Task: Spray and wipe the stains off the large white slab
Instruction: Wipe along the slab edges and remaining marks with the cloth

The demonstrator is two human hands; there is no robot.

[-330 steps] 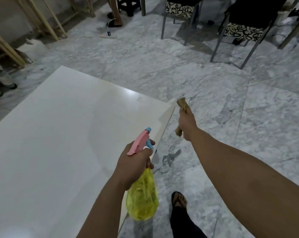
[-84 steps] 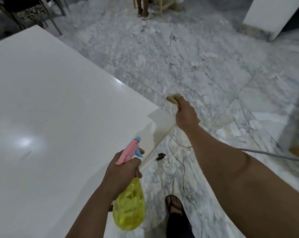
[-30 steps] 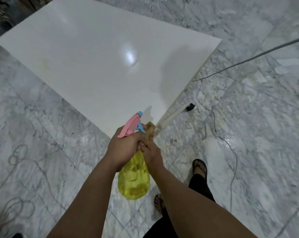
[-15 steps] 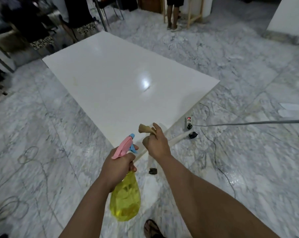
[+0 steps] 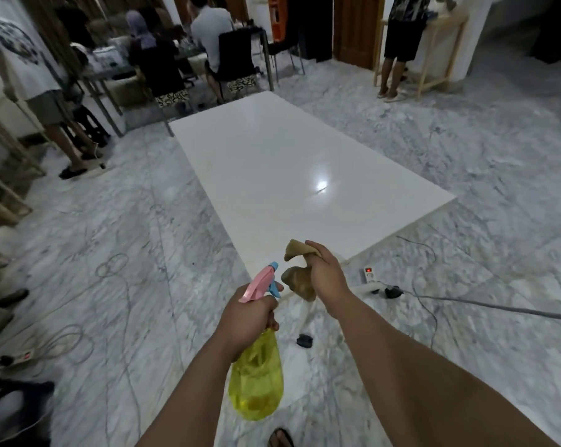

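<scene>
Two full hands, cords underfoot

Left hand (image 5: 248,321) grips the spray bottle (image 5: 256,387); right hand (image 5: 325,276) is clamped on the brown cloth (image 5: 296,279). The white slab (image 5: 292,175) lies just ahead on the floor. A trailing cable (image 5: 430,312) and power strip (image 5: 369,275) near its corner could snag a foot or catch spray.

I can see no words or numbers to read anywhere here; the picture is too blurry.

Slab (image 5: 288,169) top open to your reach | cords (image 5: 424,269), power strip (image 5: 369,275) crowd your right | chairs (image 5: 237,69) block far end
</scene>
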